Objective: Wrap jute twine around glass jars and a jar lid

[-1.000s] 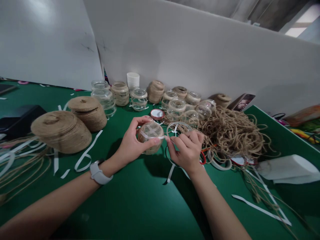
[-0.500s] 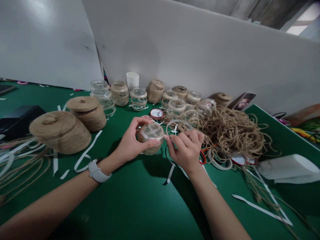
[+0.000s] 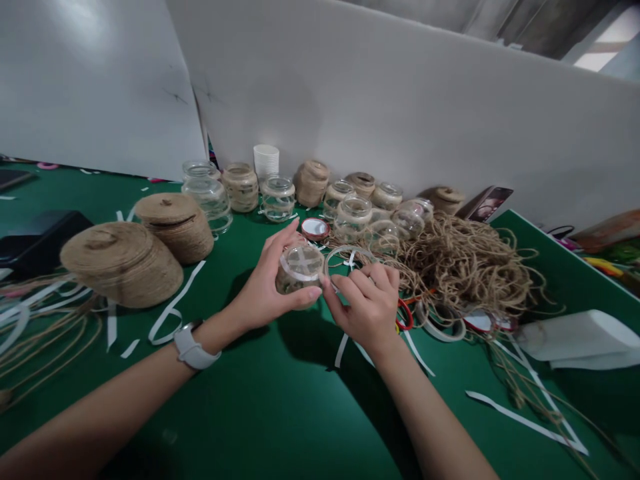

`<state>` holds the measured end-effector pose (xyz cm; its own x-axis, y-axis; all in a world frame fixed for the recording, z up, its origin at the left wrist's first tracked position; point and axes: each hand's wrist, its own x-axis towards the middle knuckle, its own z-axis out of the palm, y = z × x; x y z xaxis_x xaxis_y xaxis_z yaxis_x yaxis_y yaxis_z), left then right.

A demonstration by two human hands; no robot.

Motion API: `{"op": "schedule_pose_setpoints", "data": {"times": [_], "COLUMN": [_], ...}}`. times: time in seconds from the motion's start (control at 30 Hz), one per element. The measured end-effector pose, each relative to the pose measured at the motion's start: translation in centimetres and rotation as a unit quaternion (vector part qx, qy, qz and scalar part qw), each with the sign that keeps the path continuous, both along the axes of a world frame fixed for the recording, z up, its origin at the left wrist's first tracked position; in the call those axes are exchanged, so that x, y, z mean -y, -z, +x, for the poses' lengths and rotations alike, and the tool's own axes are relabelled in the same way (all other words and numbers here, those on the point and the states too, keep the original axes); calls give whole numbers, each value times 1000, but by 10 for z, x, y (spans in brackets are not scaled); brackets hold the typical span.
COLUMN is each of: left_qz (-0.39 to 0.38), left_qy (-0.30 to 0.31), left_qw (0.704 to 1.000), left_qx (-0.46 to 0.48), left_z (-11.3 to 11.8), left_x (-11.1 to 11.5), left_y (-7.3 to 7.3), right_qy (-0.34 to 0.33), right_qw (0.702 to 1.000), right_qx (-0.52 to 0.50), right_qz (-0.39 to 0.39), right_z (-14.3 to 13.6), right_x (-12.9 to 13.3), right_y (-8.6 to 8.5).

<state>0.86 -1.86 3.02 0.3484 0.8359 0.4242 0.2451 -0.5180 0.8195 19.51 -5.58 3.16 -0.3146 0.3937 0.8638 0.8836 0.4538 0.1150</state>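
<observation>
A small glass jar (image 3: 299, 268) sits bottom up in front of me, with white tape crossed over its base and a strip round its side. My left hand (image 3: 270, 287) grips the jar from the left, thumb in front and fingers behind. On its right, my right hand (image 3: 364, 300) is closed on a roll of double-sided tape (image 3: 345, 249), whose ring shows above the knuckles. The right fingertips touch or nearly touch the jar's side. Behind the jar lies a red-rimmed lid (image 3: 315, 229), white inside.
Several glass jars (image 3: 354, 217) stand along the back wall. A heap of jute twine (image 3: 470, 267) lies right, near a white roll (image 3: 580, 337). Two twine-wrapped jars (image 3: 123, 263) stand left. Red-handled scissors (image 3: 406, 315) and another tape roll (image 3: 440, 321) lie beside my right hand.
The right hand and tape roll have shifted slightly left, closer round the jar. The jar has turned a little, and the left fingers have lifted and straightened behind it.
</observation>
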Motion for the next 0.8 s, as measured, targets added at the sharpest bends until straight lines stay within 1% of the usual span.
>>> {"op": "schedule_pose_setpoints", "data": {"times": [0.07,0.13,0.23,0.37,0.47,0.63,0.8], "left_qz": [-6,-10,-29,-59,-59,-69,-65], "left_qy": [-40,-54,-24,0,11,35,58], "left_qw": [999,998,998,995,994,993,992], "left_qx": [12,23,52,80,88,94,93], "left_z": [4,5,4,1,0,-2,-4], "left_x": [1,1,0,-1,-3,-5,-8], "left_y": [2,3,0,-3,-3,-4,-5], "right_qy": [-14,-31,-38,-2,14,27,32], "right_qw": [1000,998,996,998,998,998,997], "right_qx": [4,6,4,-13,-25,-39,-37], "right_qz": [-17,-46,-82,-68,-51,-48,-52], "right_z": [-1,2,11,19,17,9,7], "right_x": [1,0,-3,-6,-5,-5,-4], "right_y": [1,1,2,2,2,4,4]}}
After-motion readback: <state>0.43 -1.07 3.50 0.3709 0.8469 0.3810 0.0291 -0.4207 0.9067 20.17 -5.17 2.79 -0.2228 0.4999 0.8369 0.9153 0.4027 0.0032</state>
